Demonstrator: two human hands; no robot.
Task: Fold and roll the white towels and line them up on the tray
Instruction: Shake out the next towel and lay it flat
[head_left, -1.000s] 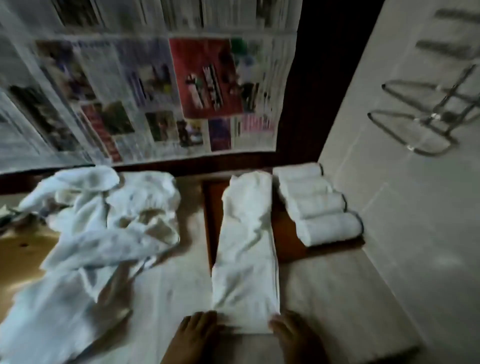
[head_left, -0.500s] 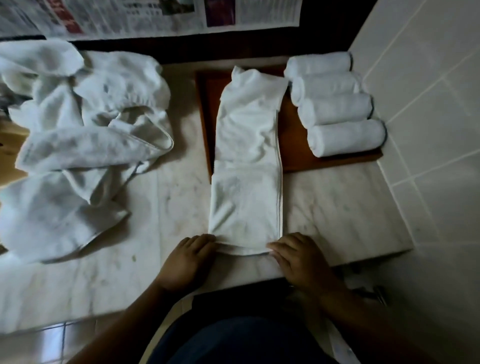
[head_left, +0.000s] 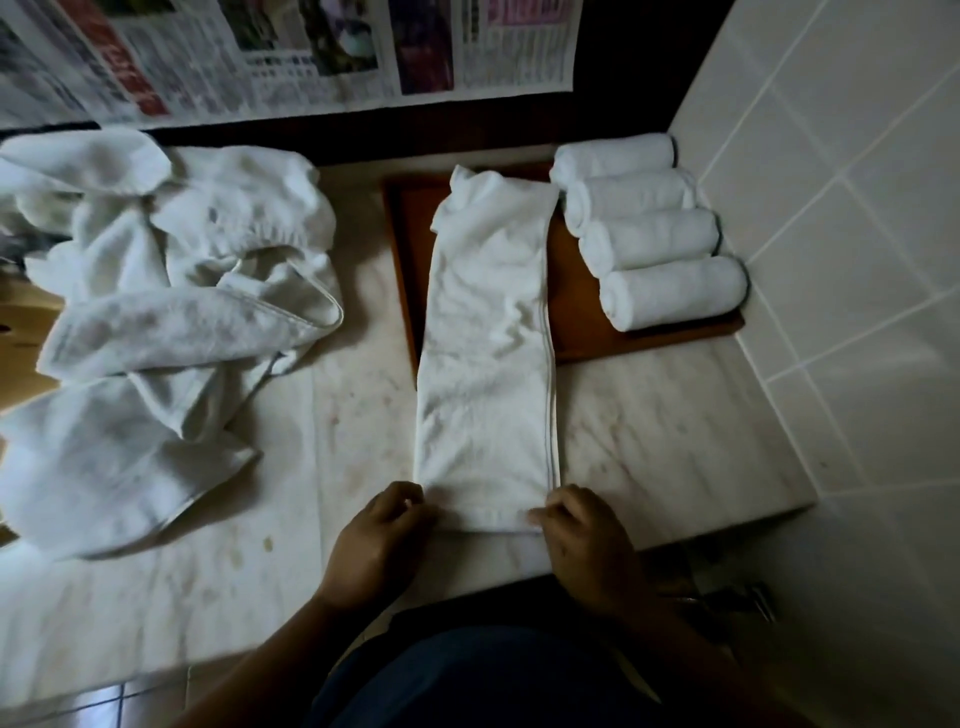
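Both hands at the near end of the folded towel (head_left: 488, 358)

Left hand (head_left: 379, 540) and right hand (head_left: 582, 540) pinch its near corners – four rolled towels (head_left: 649, 234) line the tray (head_left: 410, 234) behind.

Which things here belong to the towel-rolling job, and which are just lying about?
Job: folded towel, four rolled towels, tray, towel heap, left hand, right hand.
Lying about: newspaper, wall tiles.

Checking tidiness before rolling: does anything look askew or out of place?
Yes: the folded towel's far end is bunched and lies over the tray, and the unfolded towels sit in a crumpled heap at left.
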